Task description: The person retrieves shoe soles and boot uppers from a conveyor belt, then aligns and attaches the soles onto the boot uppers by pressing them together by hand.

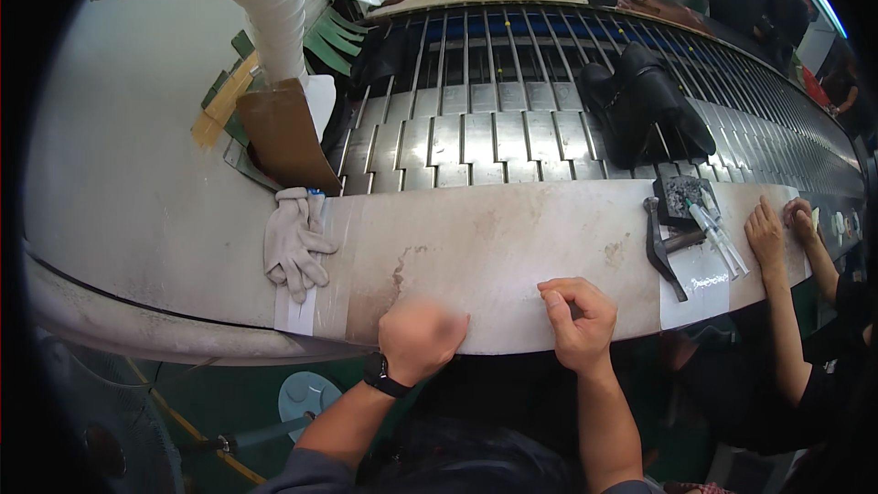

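My left hand (pixel 421 340), with a black watch (pixel 384 375) at its wrist, is curled over the near edge of the pale, stained work board (pixel 494 229). Its fingers are partly blurred, and whatever they may hold is hidden. To its right, my right hand (pixel 583 322) is closed, its fingers bent towards the thumb. A tiny thing may be between the fingertips, too small to name. The hands are apart from each other.
Grey work gloves (pixel 297 242) lie at the board's left end. A hammer (pixel 660 247), syringes (pixel 721 233) and a dark block (pixel 686 197) are at right, near another person's hands (pixel 766 230). Beyond, black boots (pixel 645 105) rest on the metal conveyor (pixel 476 137). A white hose (pixel 274 0) hangs at left.
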`<state>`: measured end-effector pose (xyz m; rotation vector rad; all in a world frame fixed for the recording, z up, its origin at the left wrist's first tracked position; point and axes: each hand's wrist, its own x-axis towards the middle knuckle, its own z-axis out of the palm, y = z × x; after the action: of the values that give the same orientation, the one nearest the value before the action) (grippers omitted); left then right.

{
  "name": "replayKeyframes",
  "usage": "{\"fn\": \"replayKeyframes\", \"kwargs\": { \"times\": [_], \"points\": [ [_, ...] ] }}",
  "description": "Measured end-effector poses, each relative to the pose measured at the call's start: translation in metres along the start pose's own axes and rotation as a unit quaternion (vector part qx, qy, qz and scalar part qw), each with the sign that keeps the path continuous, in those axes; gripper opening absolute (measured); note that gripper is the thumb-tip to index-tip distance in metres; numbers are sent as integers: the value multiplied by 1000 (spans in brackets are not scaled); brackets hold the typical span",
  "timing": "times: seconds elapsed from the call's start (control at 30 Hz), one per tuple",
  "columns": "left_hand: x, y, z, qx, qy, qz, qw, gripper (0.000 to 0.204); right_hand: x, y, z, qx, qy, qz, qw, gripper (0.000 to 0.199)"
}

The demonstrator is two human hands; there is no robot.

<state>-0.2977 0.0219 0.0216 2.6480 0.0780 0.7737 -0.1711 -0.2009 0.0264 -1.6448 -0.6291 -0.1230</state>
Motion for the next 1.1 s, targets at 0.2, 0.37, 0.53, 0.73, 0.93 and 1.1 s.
{"fn": "replayKeyframes", "kwargs": {
  "times": [0.2,0.37,0.53,0.73,0.93,1.1],
  "points": [
    [-4,-1,2,2,-2,-2,1000,36,-2,4,2,-1,-15,5,1000,9],
    [-2,-2,0,-9,6,10,1000,35,-2,4,4,7,-3,3,1000,6],
    [-1,-2,-1,-8,3,12,1000,35,-1,7,5,10,2,-16,1000,5],
    [-2,-1,-2,-2,-4,3,1000,36,-4,10,-1,27,-24,-24,999,10],
    [-3,-3,-3,1,-3,6,1000,35,-6,8,5,31,10,4,999,32],
    [-2,-6,-4,-4,9,16,1000,34,-6,6,9,-14,0,-17,1000,41]
  ]
}}
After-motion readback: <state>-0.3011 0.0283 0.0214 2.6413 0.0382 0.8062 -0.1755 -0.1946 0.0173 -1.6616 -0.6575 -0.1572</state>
